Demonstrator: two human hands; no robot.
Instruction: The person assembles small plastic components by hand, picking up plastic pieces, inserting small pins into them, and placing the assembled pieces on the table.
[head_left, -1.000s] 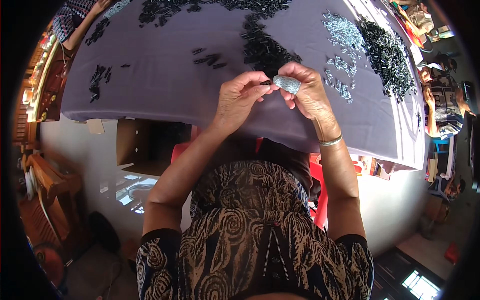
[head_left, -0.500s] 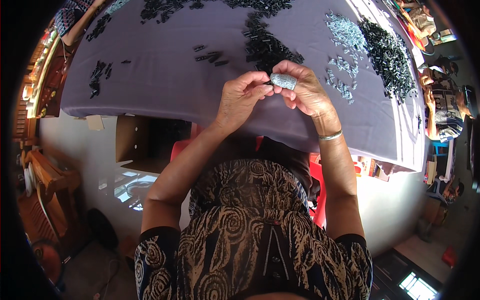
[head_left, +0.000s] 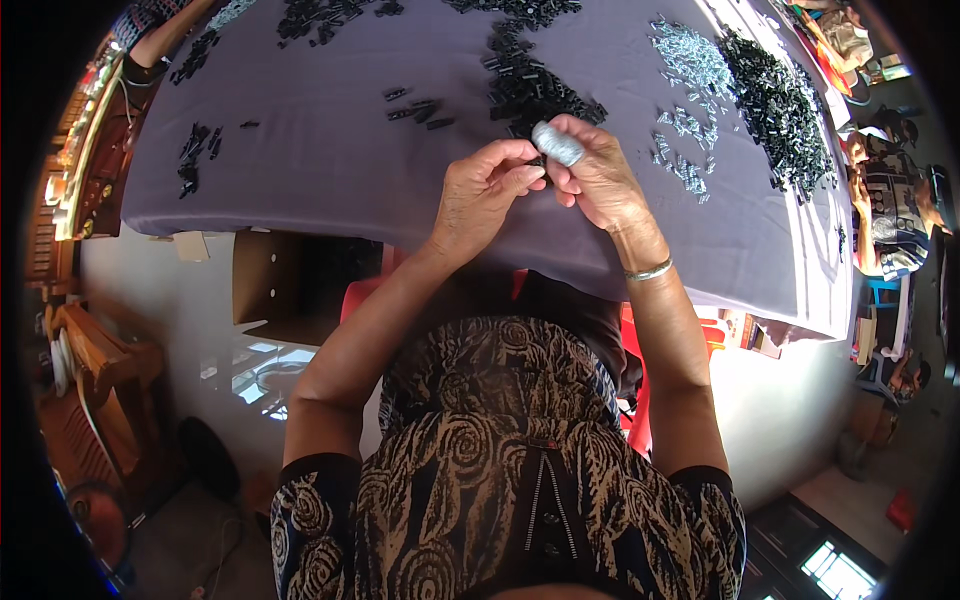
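Observation:
Above the near edge of the cloth-covered table, my two hands meet. My left hand [head_left: 484, 198] is closed in a pinch, thumb against fingertips, on a small black piece [head_left: 541, 162] mostly hidden by the fingers. Close against it, my right hand [head_left: 605, 180] has its fingers curled inward. A silvery-grey wrapping [head_left: 558, 144] covers one of that hand's fingers and lies over the spot where the hands meet. Whatever the right fingers grip is too small and covered to make out. Just beyond the hands spreads a pile of black pieces [head_left: 530, 85].
Several loose black pieces [head_left: 425, 110] lie left of the pile, with a smaller cluster [head_left: 195, 150] farther left. At the right are clear, silvery small parts [head_left: 690, 60] beside a large black heap [head_left: 780, 120]. A cardboard box [head_left: 262, 275] stands below the table edge. Other people sit around the table.
My right hand has shifted slightly left and turned, so the wrapped finger now tilts upward to the left over the joint of the hands. My left hand stays nearly still.

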